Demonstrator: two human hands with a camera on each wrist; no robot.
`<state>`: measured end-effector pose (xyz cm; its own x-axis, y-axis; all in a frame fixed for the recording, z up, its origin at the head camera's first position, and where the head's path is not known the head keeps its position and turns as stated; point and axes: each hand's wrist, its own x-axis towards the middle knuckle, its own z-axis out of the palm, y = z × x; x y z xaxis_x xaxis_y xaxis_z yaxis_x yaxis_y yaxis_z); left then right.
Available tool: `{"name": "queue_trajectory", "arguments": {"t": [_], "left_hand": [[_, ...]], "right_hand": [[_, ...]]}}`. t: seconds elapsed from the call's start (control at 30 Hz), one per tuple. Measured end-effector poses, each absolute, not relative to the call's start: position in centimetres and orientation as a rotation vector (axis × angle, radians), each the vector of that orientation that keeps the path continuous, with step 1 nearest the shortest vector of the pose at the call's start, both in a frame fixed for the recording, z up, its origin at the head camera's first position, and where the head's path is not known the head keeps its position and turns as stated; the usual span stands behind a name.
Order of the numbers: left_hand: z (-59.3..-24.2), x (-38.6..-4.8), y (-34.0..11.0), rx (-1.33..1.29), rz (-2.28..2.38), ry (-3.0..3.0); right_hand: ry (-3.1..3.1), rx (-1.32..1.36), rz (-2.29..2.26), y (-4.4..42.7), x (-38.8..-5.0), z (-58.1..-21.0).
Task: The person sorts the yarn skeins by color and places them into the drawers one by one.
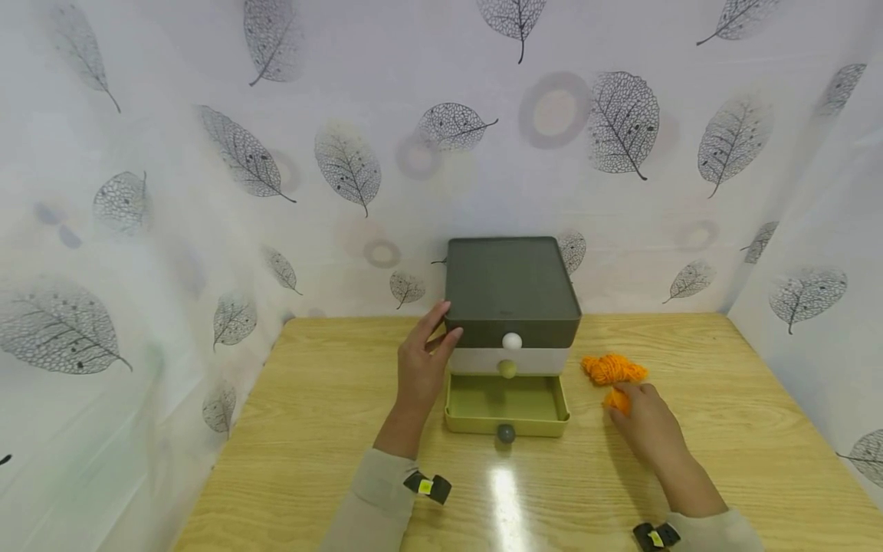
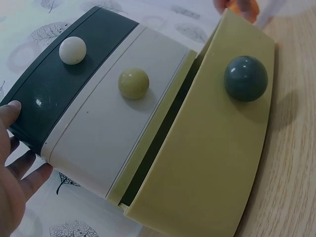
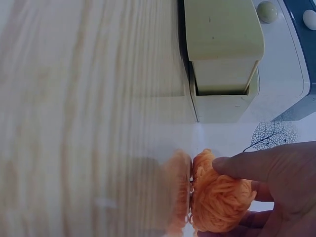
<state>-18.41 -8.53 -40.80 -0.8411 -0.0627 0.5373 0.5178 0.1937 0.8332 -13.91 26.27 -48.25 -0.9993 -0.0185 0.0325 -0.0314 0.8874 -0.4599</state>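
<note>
A small stacked drawer box [image 1: 513,280] with a dark green, a white and an olive tier stands on the table. Its bottom olive drawer [image 1: 507,425] is pulled out, and no contents show inside. My left hand [image 1: 422,366] rests on the box's front left corner, thumb on the dark front and fairly straight fingers along the side. To the right of the drawer, my right hand [image 1: 648,429] pinches a bundle of orange yarn [image 3: 219,197] low on the table. Just behind it lies another orange yarn bundle [image 1: 614,369].
The wooden table [image 1: 331,399] has a glossy top that mirrors light. A pale leaf-printed sheet [image 1: 414,184] hangs behind the box and at both sides. White, olive and grey round knobs [image 2: 246,78] stick out from the drawer fronts.
</note>
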Motion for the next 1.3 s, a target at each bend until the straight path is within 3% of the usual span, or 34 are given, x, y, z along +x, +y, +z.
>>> {"name": "queue_trajectory", "arguments": {"t": [1.17,1.3], "left_hand": [[-40.9,-18.4,-8.6,-0.428,-1.695,-2.017],[-42.4,-19.3,-8.8,-0.435,-1.706,-2.012]], "right_hand": [[-2.852,0.173,0.876,21.9,-12.8,-45.1],[-2.825,0.209,0.894,21.2,-12.6,-44.9]]}}
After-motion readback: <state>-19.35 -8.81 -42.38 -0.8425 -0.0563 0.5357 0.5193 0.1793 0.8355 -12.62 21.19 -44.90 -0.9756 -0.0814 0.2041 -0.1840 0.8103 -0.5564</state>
